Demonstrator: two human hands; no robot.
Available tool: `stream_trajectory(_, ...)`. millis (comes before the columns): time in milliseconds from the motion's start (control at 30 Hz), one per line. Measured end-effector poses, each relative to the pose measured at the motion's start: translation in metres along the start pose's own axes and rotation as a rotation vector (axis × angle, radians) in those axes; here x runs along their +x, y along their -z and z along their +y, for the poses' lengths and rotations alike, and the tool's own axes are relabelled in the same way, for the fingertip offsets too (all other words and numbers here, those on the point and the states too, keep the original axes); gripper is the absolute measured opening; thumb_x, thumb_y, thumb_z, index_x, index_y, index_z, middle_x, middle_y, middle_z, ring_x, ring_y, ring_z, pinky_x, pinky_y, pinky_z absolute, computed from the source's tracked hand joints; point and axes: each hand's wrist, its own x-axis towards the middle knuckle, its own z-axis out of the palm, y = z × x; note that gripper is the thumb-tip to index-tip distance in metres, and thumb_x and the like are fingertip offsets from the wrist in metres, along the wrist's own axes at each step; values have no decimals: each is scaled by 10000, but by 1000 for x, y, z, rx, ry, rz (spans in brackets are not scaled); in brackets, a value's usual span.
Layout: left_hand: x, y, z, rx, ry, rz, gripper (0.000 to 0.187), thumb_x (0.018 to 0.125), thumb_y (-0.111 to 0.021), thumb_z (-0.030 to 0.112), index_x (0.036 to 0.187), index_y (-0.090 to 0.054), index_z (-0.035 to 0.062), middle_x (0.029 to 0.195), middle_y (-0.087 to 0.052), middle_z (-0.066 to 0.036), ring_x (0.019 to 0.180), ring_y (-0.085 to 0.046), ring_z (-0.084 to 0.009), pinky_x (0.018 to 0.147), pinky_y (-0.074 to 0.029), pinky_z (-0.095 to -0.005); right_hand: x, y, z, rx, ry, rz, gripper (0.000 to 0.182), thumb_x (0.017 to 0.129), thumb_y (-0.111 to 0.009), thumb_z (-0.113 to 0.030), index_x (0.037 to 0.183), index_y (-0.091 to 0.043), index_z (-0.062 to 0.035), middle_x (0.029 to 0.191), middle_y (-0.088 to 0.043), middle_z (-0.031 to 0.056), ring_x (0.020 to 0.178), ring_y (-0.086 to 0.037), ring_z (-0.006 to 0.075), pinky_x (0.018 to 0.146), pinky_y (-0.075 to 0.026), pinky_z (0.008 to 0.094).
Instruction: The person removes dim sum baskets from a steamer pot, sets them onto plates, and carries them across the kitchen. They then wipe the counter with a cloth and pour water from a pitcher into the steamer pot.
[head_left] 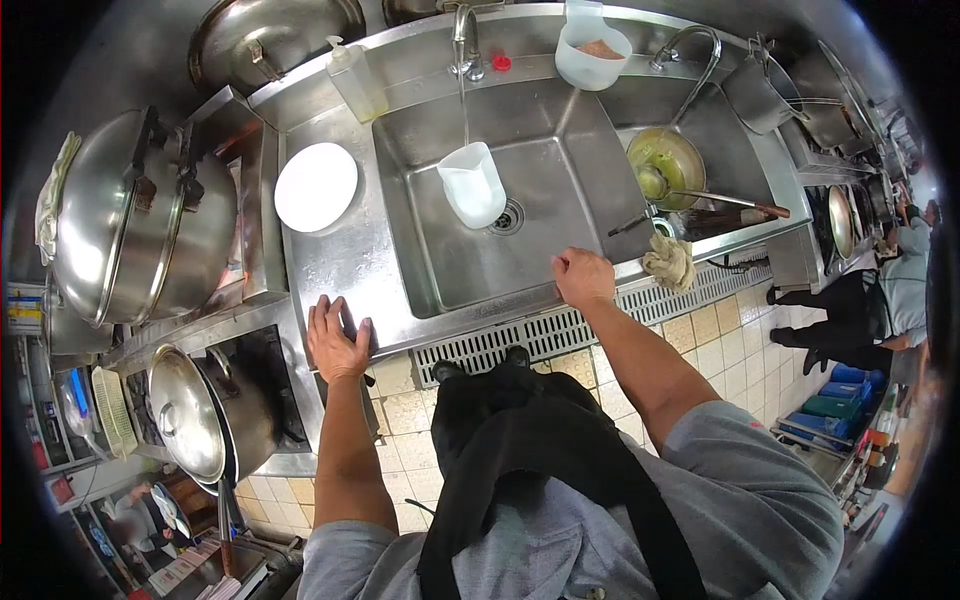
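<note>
My left hand (338,340) lies flat with its fingers spread on the steel counter edge, below a round white plate (316,187). On the front rim of the sink (440,310) rests my right hand (583,277), its fingers curled into a fist with nothing visible in it. A translucent white plastic jug (472,186) lies in the large basin near the drain (507,216). From the tap (466,45) a thin stream of water falls toward the jug. Neither hand touches the jug or the plate.
A soap bottle (356,80) and another plastic jug (593,50) stand along the back ledge. The right basin holds a bowl (668,165) with a ladle. A cloth (669,262) hangs at the front rim. Large pots (190,410) are at left; another person (880,295) stands far right.
</note>
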Motion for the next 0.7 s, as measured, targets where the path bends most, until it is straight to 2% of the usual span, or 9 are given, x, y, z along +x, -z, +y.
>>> stream_trajectory(267,0,0,-1,-16,-4,7,594,790,-680,405,1303,-525,150,1451,-417,-115,1379,-315,-348,1133,-247,-485,1,-4,1,9,5,12,292,897,-571,-363,856,-685,-97,880,-695,116,868,-665,306,804,-496,436)
stream_trajectory(333,0,0,0,10,-28,35,582,798,-667,411,1297,-529,147,1433,-442,-132,1345,-362,-366,1110,-276,-490,1,-4,2,26,16,23,290,896,-574,-361,859,-685,-96,878,-694,120,864,-664,310,798,-495,440)
stream_trajectory(700,0,-1,-2,9,-36,37,586,802,-664,412,1306,-524,148,1436,-439,-135,1348,-360,-369,1108,-280,-491,2,-2,2,4,10,-23,297,910,-562,-364,890,-683,-93,924,-693,122,892,-661,311,810,-494,439)
